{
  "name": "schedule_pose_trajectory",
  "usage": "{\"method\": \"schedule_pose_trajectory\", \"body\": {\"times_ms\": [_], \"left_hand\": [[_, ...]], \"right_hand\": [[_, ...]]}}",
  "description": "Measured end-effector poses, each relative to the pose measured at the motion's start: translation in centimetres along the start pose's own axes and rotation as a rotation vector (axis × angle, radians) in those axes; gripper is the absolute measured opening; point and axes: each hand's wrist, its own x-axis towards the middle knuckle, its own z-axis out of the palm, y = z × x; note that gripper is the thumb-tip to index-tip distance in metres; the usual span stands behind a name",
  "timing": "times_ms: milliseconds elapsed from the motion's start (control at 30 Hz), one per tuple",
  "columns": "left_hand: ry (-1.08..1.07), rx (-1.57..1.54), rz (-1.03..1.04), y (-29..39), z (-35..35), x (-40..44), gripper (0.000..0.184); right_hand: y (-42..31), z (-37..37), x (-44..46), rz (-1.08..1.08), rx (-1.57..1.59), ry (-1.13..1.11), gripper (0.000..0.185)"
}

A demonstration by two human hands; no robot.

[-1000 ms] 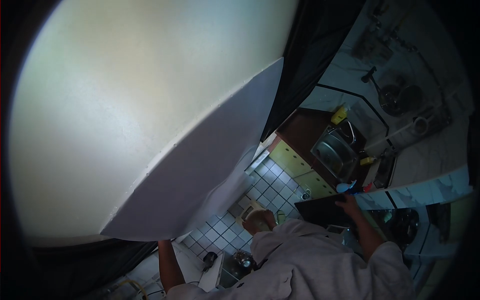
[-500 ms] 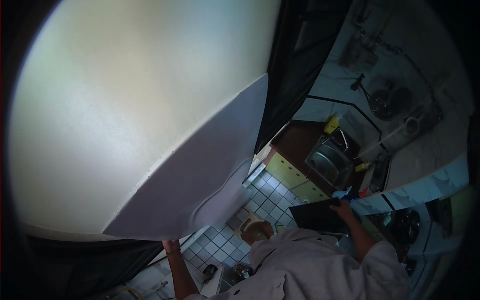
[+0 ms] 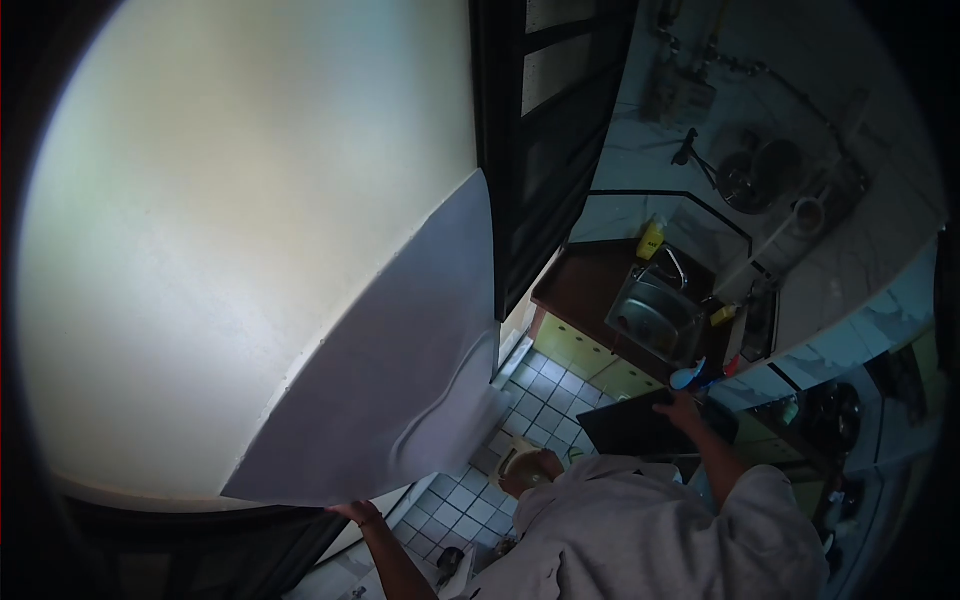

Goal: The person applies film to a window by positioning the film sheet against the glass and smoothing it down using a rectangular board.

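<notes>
My right hand [image 3: 682, 408] grips the upper edge of a flat black panel [image 3: 630, 425], which slants in front of me beside the counter. My left hand [image 3: 357, 512] is stretched toward the lower edge of the lilac part of a wall [image 3: 370, 400]; its fingers look extended along that edge, and whether they press on it is hard to see. My bare feet [image 3: 535, 470] are below, partly hidden by my grey shirt.
A brown counter [image 3: 575, 285] holds a steel sink [image 3: 655, 315], a yellow bottle [image 3: 651, 238] and a blue item [image 3: 688, 374]. Pans [image 3: 760, 178] hang on the tiled wall. Dark-framed panels [image 3: 545, 150] border the pale wall. Tiled floor [image 3: 455, 505] lies below.
The view has turned slightly, so the wall edge and counter sit a little further left. My left hand has tilted, its fingers now pointing leftward. My right hand stays on the black panel.
</notes>
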Motion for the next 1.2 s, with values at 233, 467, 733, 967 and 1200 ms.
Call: {"method": "schedule_pose_trajectory", "body": {"times_ms": [233, 467, 733, 967, 1200], "left_hand": [[-0.245, 0.723, 0.194, 0.8, -1.7, 0.0, 0.056], [-0.248, 0.92, 0.017, 1.1, -2.3, 1.3, 0.056], [-0.264, 1.019, -0.044, 0.4, -2.2, 2.9, 0.056], [-0.278, 1.072, -0.081, 0.2, -2.5, 3.9, 0.056], [-0.278, 1.113, -0.115, 0.2, -3.4, 4.4, 0.056]], "right_hand": [[2.5, 0.7, 0.4, -0.02, 0.049, 0.041, 0.055], [4.1, 0.5, 1.6, 0.037, 0.017, 0.002, 0.052], [3.8, 0.1, 1.1, -0.042, 0.008, 0.063, 0.051], [2.7, -0.7, 0.0, 0.002, 0.038, 0.041, 0.052], [-0.4, -2.8, -1.2, 0.106, 0.061, -0.005, 0.071]]}}
